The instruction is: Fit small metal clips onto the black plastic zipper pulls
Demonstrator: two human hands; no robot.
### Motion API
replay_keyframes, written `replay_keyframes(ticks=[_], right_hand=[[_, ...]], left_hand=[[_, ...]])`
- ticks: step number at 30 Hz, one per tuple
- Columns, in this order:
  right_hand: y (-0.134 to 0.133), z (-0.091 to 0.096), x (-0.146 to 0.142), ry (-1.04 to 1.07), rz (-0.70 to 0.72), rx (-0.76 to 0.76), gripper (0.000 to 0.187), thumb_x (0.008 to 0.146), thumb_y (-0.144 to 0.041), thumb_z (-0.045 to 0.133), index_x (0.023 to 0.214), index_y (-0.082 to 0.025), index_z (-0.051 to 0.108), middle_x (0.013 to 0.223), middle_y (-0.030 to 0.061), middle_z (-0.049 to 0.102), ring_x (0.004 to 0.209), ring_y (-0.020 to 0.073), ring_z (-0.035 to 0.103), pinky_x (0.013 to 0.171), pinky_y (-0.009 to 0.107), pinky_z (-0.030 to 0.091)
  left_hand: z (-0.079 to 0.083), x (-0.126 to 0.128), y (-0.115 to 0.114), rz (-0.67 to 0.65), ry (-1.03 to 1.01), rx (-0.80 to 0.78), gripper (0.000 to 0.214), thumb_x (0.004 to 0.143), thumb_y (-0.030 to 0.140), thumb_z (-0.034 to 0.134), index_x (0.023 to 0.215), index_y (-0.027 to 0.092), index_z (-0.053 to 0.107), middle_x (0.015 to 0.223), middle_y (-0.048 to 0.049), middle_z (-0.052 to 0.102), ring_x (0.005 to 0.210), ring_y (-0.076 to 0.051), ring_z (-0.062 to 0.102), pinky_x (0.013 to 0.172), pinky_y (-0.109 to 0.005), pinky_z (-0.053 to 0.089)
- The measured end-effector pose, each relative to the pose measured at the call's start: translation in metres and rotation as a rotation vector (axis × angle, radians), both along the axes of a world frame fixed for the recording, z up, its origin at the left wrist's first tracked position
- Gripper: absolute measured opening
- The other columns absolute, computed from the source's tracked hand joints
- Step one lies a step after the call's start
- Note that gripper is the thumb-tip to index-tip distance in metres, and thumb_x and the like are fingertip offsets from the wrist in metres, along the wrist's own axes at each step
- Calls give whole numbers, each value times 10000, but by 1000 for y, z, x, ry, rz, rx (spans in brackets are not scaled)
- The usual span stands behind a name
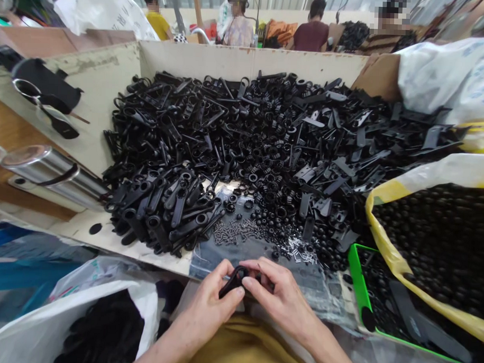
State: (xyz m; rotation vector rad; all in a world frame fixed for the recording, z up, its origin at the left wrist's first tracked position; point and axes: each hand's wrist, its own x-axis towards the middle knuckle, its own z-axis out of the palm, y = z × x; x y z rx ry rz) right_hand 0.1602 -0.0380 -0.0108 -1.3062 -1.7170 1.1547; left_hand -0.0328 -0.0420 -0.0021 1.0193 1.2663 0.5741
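Note:
Close to my body, at the worktop's front edge, my left hand [216,293] is closed around a black plastic lever with a ring at one end [234,281]. The fingers and thumb of my right hand [273,286] pinch the ring end of the same lever. Whether a smaller part sits between those fingertips is hidden. Just beyond my hands lie a heap of small grey screws [235,231], a scatter of short silver pins [299,251] and small black round parts [271,222]. Similar black levers [180,206] are stacked to the left of these.
A large mound of black plastic parts [228,123] fills the walled bench. At right stand a green-edged tray [360,275] and a yellow-rimmed sack [378,215] of black balls. A white bag [144,310] sits lower left; a metal cylinder [54,169] and scissors [55,119] are at left. People sit beyond.

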Motion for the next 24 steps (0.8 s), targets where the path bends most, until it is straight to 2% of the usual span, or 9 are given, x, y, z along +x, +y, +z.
replay_keyframes(ticks=[2, 4, 7, 9, 12, 17, 21, 24], right_hand=[[2, 1, 4, -61, -3, 41, 268, 1011, -328, 613, 1225, -229, 740, 821, 2, 643, 703, 168, 595, 656, 266, 475], [6, -1, 11, -132, -30, 100, 255, 1030, -289, 564, 1202, -199, 730, 851, 22, 659, 739, 181, 630, 693, 280, 501], [14, -8, 24, -275, -97, 191, 236, 1037, -208, 494, 1060, -182, 728, 908, 59, 688, 811, 208, 677, 740, 306, 520], [17, -12, 32, -359, -152, 232, 234, 1029, -180, 483, 998, -195, 714, 924, 64, 697, 831, 221, 694, 737, 313, 523], [17, -12, 41, -400, -207, 269, 215, 1031, -190, 496, 961, -220, 697, 906, 47, 704, 820, 217, 701, 731, 307, 527], [16, -4, 46, -388, -260, 280, 212, 1040, -221, 506, 932, -227, 689, 883, 42, 705, 796, 207, 698, 710, 295, 529], [20, -3, 36, -425, -194, 271, 224, 1060, -221, 484, 976, -225, 691, 936, 56, 711, 839, 212, 710, 727, 303, 528], [26, -5, 22, -425, -121, 286, 248, 1078, -223, 460, 989, -227, 691, 942, 54, 707, 805, 195, 711, 702, 286, 522]], left_hand=[[2, -7, 8, -29, 158, 190, 169, 869, 369, 643, 923, 246, 541, 849, 25, 676, 761, -153, 619, 702, -247, 462], [6, -9, 19, -63, 416, 348, 107, 909, 344, 626, 939, 253, 577, 869, 17, 731, 833, -182, 691, 748, -258, 477], [9, -2, 38, -180, 856, 520, 92, 977, 298, 570, 973, 253, 650, 805, -12, 776, 763, -221, 748, 682, -280, 457], [7, 6, 49, -248, 1006, 580, 148, 983, 234, 543, 985, 242, 691, 792, -57, 796, 768, -275, 771, 656, -309, 435], [1, 13, 60, -309, 1047, 621, 174, 948, 187, 566, 1007, 238, 721, 792, -95, 809, 778, -335, 778, 632, -334, 407], [-4, 11, 64, -388, 1047, 708, 199, 937, 161, 570, 987, 267, 731, 777, -61, 810, 769, -298, 767, 681, -323, 422], [-5, 10, 60, -386, 998, 753, 168, 952, 196, 591, 955, 276, 738, 791, -41, 807, 770, -274, 751, 704, -311, 436], [-7, 7, 54, -334, 953, 767, 153, 953, 238, 618, 990, 301, 752, 841, -18, 814, 772, -253, 738, 697, -293, 449]])
